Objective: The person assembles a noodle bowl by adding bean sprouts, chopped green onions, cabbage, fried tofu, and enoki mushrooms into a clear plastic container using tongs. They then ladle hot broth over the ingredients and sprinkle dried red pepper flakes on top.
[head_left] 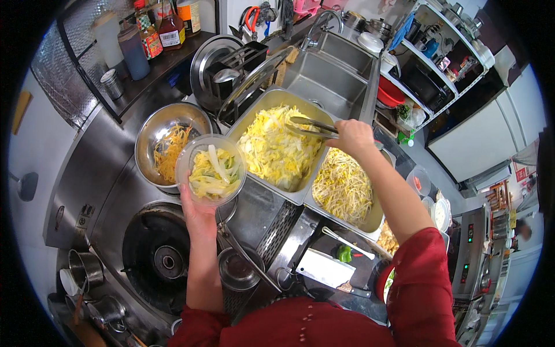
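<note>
My left hand (198,212) holds a round clear plastic bowl (183,168) from below. Cut yellow-green cabbage (208,176) with pale stem pieces lies in it. My right hand (352,137) is closed on a pair of metal tongs (317,125), whose tips reach over a deep steel pan (303,195) of shredded cabbage (277,144). Beside that pan, below my right forearm, stands another steel pan (378,217) full of bean sprouts (344,188). Just behind the plastic bowl is a steel bowl (151,118) with orange shreds (172,149), probably carrot.
A cleaver (324,268) and a spoon (347,242) lie near a green pepper piece (344,253) on a dark board. At left is a black wok burner (165,254). A steel sink (329,69) stands behind the pans; bottles (167,29) line a shelf at the back left.
</note>
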Available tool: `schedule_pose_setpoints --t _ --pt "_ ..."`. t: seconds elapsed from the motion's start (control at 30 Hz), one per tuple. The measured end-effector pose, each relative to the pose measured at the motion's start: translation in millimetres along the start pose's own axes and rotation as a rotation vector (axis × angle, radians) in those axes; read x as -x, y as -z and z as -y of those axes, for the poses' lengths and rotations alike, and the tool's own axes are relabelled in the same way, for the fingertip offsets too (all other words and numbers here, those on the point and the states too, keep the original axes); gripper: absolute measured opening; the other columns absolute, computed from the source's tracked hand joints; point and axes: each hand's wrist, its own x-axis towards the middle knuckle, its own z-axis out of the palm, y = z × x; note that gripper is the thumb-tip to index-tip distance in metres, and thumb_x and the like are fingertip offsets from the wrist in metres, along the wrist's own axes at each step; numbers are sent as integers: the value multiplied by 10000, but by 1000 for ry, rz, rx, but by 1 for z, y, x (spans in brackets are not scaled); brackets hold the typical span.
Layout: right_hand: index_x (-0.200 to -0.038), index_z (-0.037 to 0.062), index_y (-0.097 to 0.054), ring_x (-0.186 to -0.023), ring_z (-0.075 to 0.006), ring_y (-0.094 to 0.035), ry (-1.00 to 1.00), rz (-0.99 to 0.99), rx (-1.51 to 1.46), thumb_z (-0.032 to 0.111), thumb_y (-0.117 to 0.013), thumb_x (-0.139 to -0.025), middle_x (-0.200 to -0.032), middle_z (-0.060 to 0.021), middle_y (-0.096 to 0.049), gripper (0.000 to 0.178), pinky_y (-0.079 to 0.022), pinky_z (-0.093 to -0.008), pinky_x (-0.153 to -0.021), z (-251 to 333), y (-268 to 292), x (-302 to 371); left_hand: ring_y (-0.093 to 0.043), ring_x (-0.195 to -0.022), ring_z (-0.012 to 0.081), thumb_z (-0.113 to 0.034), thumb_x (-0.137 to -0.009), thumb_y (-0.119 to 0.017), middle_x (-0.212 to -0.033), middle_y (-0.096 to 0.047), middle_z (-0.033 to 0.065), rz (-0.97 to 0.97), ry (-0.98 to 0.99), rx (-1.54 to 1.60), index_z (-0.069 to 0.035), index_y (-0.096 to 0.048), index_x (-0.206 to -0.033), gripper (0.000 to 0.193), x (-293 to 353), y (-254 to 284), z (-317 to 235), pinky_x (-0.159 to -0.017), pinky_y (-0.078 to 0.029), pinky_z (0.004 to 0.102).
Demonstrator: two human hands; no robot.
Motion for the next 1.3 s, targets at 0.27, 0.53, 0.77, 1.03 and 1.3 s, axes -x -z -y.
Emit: schedule_pose_setpoints --t 0.27,0.53,0.77,1.03,1.3 --pt "-1009 99 -722 -889 -275 -722 73 -83 -95 558 -774 -762 -930 -99 -738 523 -567 -380 -768 50 -18 -30 -438 -1397 281 -558 -1004 -453 -1545 -406 90 -19 -44 -30 -161 -355 -1522 659 3 2 -4 -1051 -453 528" --pt "-1070 145 -730 -858 -303 -710 162 -28 -121 497 -743 -816 -881 -135 -728 435 -559 -422 -776 56 -23 -18 -441 -1394 279 -553 -1008 -455 -1546 -411 75 -45 -25 -19 -161 -372 -1519 650 3 1 5 -1058 -445 526" --pt "-1072 99 -742 -818 -347 -701 120 -224 -413 481 -771 -792 -858 -174 -718 475 -547 -432 -734 4 11 33 -430 -1400 291 -544 -1020 -434 -1549 -405 82 -37 -23 -27 -150 -356 -1528 648 4 2 6 -1083 -421 536" --pt "-1074 -19 -710 -718 -89 -599 193 -167 -828 238 -828 -810 -807 -59 -698 387 -503 -272 -680 -13 74 125 -443 -1384 245 -364 -1035 -499 -1499 -449 98 54 36 35 -87 -396 -1487 540 25 -28 19 -1122 -388 447" --pt "-1128 43 -710 -823 -331 -710 259 -209 -468 482 -797 -774 -902 -154 -732 570 -561 -392 -747 -17 81 172 -456 -1358 224 -356 -1039 -504 -1474 -457 93 217 46 -13 -78 -375 -1482 539 60 -71 42 -1108 -395 420"
